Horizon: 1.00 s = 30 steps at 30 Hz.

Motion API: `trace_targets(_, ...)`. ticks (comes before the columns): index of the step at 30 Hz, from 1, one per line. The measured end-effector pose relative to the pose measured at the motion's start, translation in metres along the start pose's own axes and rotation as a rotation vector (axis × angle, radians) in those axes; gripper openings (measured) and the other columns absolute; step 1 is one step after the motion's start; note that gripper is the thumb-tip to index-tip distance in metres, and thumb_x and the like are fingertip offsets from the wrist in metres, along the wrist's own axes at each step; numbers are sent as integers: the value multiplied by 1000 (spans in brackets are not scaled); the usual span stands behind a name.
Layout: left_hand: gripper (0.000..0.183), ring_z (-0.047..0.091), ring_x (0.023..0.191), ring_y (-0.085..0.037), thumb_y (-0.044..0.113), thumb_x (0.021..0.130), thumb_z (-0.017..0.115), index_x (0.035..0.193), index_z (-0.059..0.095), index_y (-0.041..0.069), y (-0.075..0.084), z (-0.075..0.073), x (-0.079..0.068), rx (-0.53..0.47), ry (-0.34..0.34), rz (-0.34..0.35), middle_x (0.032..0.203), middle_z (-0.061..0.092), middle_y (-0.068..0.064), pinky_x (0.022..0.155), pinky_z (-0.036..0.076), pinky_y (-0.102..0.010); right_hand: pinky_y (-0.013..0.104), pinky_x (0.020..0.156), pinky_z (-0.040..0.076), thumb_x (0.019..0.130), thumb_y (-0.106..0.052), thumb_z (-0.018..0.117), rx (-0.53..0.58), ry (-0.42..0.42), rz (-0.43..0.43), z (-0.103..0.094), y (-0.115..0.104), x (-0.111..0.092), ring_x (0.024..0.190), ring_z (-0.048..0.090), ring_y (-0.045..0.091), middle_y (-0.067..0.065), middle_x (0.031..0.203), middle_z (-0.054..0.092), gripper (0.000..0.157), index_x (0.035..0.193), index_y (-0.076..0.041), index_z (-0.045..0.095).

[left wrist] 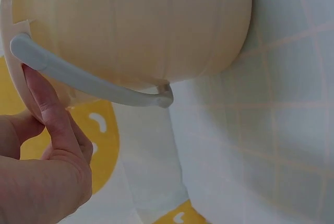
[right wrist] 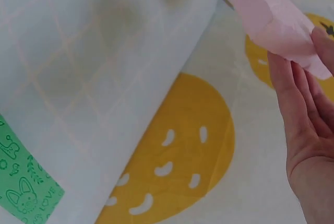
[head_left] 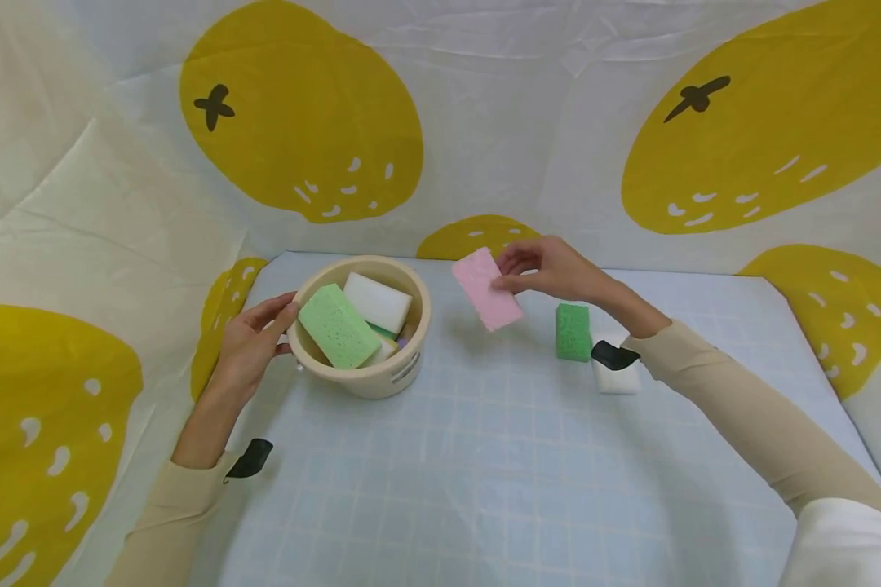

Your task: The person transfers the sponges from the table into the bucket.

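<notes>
Two hands (head_left: 251,341) (head_left: 546,267), one bucket (head_left: 376,386); sponges (head_left: 492,297) (head_left: 574,336) (head_left: 618,378): three outside, four-plus inside.

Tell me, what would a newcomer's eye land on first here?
Probably the big yellow shapes printed on the pale cloth behind the table. Next, likely the pink sponge, pinched above the table in the right hand. Then the cream bucket towards the left, its rim held by the left hand, with a light green sponge on top inside.
</notes>
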<state>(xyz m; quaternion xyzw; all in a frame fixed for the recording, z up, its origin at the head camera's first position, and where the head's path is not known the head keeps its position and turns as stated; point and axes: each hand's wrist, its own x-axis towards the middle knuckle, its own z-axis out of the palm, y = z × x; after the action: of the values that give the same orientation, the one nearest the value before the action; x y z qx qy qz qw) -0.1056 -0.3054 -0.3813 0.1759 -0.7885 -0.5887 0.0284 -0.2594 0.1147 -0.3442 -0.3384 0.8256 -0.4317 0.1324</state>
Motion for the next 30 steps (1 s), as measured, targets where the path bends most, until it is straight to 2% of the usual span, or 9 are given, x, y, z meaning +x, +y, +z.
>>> trace_targets(6,63,59,99,-12,44,102,61,152,51,7,0,0,0,2,-5,27,150,50,-16,77,59,-19,27,84,59,90,-17,82,57,3,21,0,-12,4,92,70,23,10,101,71,28,112,-3,71)
trace_targets(9,63,59,99,-12,45,102,61,152,51,9,1,0,0,13,1,19,151,50,-16,77,59,-19,28,81,60,91,-20,82,76,1,39,1,-17,6,91,70,24,10,103,71,31,115,-4,71)
trace_targets(18,63,58,101,-13,46,101,61,152,51,10,0,0,1,35,6,-3,153,49,-15,76,58,-19,35,84,62,92,-19,80,195,-20,55,6,-31,15,90,74,26,14,105,71,35,120,0,69)
trace_targets(30,64,59,100,-12,46,101,62,152,51,9,0,0,2,12,-4,10,153,48,-16,76,59,-20,38,84,62,90,-22,82,303,-28,62,22,-45,40,92,74,28,15,104,72,34,116,-4,71)
